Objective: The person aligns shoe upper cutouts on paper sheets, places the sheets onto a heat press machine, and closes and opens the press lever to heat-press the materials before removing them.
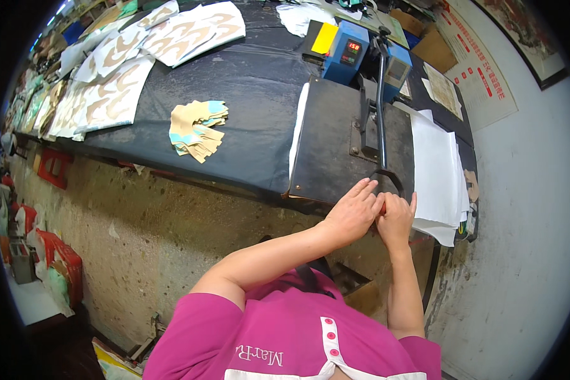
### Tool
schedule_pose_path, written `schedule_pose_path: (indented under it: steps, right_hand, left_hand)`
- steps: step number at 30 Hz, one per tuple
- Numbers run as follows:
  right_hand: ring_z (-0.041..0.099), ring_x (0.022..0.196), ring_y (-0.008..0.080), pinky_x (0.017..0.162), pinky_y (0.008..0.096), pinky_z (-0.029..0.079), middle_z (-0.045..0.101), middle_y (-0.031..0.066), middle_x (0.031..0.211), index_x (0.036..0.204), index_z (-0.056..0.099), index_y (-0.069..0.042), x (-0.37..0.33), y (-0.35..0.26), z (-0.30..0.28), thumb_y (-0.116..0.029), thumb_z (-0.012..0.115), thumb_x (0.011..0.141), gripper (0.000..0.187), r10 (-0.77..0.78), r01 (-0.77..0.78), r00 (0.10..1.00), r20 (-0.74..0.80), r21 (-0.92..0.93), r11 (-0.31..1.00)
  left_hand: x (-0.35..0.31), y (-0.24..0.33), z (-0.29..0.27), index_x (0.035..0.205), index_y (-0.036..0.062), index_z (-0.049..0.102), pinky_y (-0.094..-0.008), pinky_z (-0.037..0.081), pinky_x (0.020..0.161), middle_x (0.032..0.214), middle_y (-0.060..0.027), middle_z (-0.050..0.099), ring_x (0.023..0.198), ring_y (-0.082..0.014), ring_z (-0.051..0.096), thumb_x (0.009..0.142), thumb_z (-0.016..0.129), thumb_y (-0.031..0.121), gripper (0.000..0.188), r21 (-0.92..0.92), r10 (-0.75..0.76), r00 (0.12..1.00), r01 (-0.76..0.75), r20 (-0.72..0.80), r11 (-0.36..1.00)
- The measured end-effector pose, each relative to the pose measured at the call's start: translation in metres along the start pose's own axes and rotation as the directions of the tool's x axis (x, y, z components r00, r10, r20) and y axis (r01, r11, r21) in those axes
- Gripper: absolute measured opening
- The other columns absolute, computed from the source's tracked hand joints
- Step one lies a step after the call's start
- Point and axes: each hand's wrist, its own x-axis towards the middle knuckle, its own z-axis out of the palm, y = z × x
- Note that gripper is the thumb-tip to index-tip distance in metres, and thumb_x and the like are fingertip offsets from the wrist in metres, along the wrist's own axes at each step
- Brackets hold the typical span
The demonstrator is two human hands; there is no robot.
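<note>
A flat black heat press [335, 130] stands at the table's front edge, its top plate down. Its long black lever [381, 107] ends in a looped handle [394, 180] toward me. My right hand [396, 218] is closed around the front of that handle, where a bit of red shows between my hands. Beside it, my left hand [353, 214] lies over the handle's left end, fingers bent over it and touching my right hand. The part of the handle under my fingers is hidden. A stack of tan and light-blue cut pieces [196, 128] rests on the table to the left.
Behind the plate is a blue control box [346, 52] with a lit red display. White paper sheets [438, 174] lie right of the press, near the wall [529, 209]. Printed sheets with tan shapes [111, 104] cover the table's far left. Red stools [60, 266] stand at the left.
</note>
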Motion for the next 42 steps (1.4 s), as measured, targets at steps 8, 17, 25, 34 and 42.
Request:
schedule_pose_path:
  steps: [8,17,25,34,42]
  right_hand:
    - [0.046,0.127,0.0291,0.115,0.0530,0.017,0.052,0.0100,0.132,0.124,0.059,-0.012,-0.004,-0.024,-0.038,-0.017,0.070,0.080,0.045,0.017,-0.027,0.998,0.054,0.201,0.979]
    - [0.061,0.067,0.0161,0.064,0.0289,0.050,0.064,0.0066,0.086,0.095,0.066,-0.009,0.045,-0.034,0.001,-0.009,0.065,0.084,0.012,0.368,-0.149,0.922,-0.118,0.770,0.620]
    - [0.047,0.055,0.0076,0.053,0.0240,0.040,0.054,0.0001,0.063,0.089,0.065,-0.005,0.037,-0.029,0.000,-0.010,0.065,0.086,0.006,0.435,-0.145,0.889,-0.143,0.813,0.564]
    - [0.041,0.050,0.0062,0.050,0.0241,0.036,0.044,-0.0027,0.055,0.089,0.065,-0.005,0.038,-0.031,0.000,-0.009,0.064,0.087,0.004,0.431,-0.175,0.894,-0.121,0.792,0.585]
    - [0.046,0.049,0.0078,0.049,0.0253,0.037,0.049,-0.0016,0.055,0.089,0.065,-0.007,0.035,-0.030,0.003,-0.010,0.065,0.085,0.004,0.434,-0.178,0.885,-0.170,0.738,0.651]
  left_hand:
    - [-0.073,-0.015,-0.038,0.127,0.0047,0.055,-0.0475,0.035,0.109,0.127,-0.0151,0.056,0.125,-0.0326,0.050,0.080,0.068,0.012,0.049,-0.344,-0.102,0.981,0.039,-0.168,0.938]
    - [-0.322,-0.092,0.004,0.112,0.0030,0.065,-0.0274,0.049,0.062,0.085,-0.0038,0.066,0.069,-0.0135,0.059,0.093,0.059,0.013,0.023,-0.588,-0.826,0.341,0.809,0.450,0.013]
    - [-0.471,-0.114,0.039,0.104,0.0106,0.060,-0.0289,0.048,0.051,0.067,0.0003,0.053,0.052,-0.0130,0.050,0.094,0.054,0.009,0.013,-0.473,-0.715,-0.313,0.576,0.625,-0.666]
    - [-0.431,-0.114,0.051,0.119,0.0101,0.054,-0.0305,0.051,0.061,0.079,-0.0041,0.062,0.066,-0.0158,0.059,0.091,0.053,0.005,0.028,-0.409,-0.707,-0.213,0.689,0.674,-0.598]
    - [-0.411,-0.115,0.057,0.120,0.0099,0.054,-0.0283,0.049,0.060,0.081,-0.0049,0.063,0.067,-0.0159,0.060,0.090,0.056,0.005,0.031,-0.392,-0.698,-0.133,0.747,0.704,-0.537]
